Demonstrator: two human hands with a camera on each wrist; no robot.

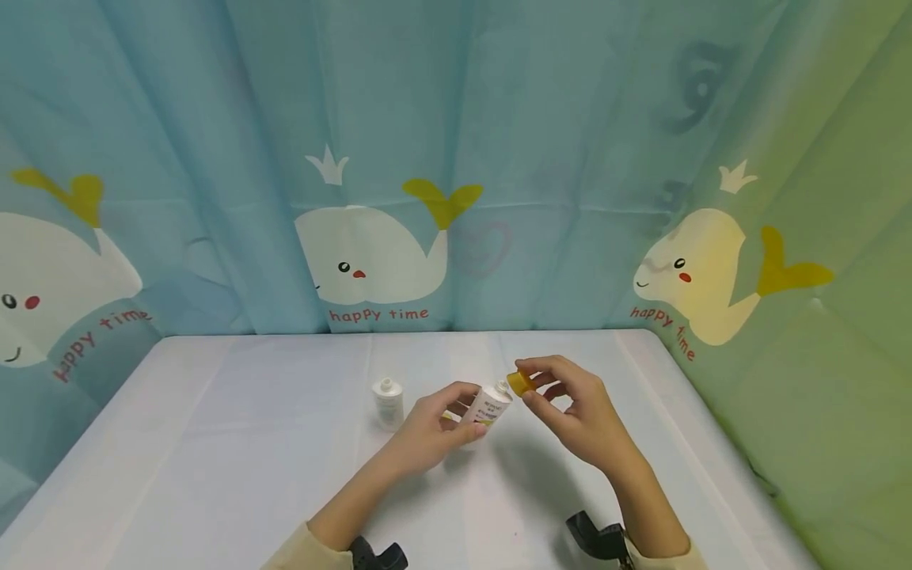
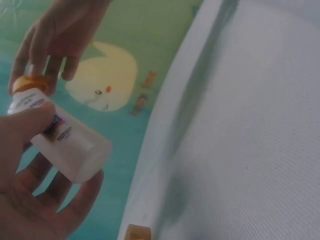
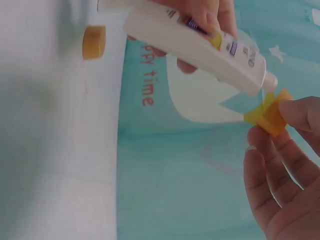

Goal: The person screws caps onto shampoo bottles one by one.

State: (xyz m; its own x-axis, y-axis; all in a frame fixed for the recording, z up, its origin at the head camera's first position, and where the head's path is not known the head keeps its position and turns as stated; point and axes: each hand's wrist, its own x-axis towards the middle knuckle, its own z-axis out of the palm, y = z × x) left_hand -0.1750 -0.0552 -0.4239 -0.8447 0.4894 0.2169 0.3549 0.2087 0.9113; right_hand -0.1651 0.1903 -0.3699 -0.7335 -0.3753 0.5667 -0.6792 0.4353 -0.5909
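Note:
My left hand point(image 1: 435, 431) grips a white plastic bottle point(image 1: 488, 405) with a printed label, tilted with its neck up to the right. The bottle's small white nozzle point(image 3: 270, 82) is bare. Between thumb and fingertips, my right hand point(image 1: 573, 400) pinches an orange cap point(image 1: 522, 384), held just off the nozzle. In the left wrist view the same cap point(image 2: 31, 84) overlaps the bottle's top end. A second white bottle point(image 1: 388, 405), with no cap on it, stands upright on the table left of my left hand.
Another orange cap point(image 3: 94, 42) lies on the white table point(image 1: 235, 443). A blue-green curtain point(image 1: 541, 158) with printed whales hangs behind the table and along its sides. Dark straps point(image 1: 598, 538) of the wrist gear show near both sleeves.

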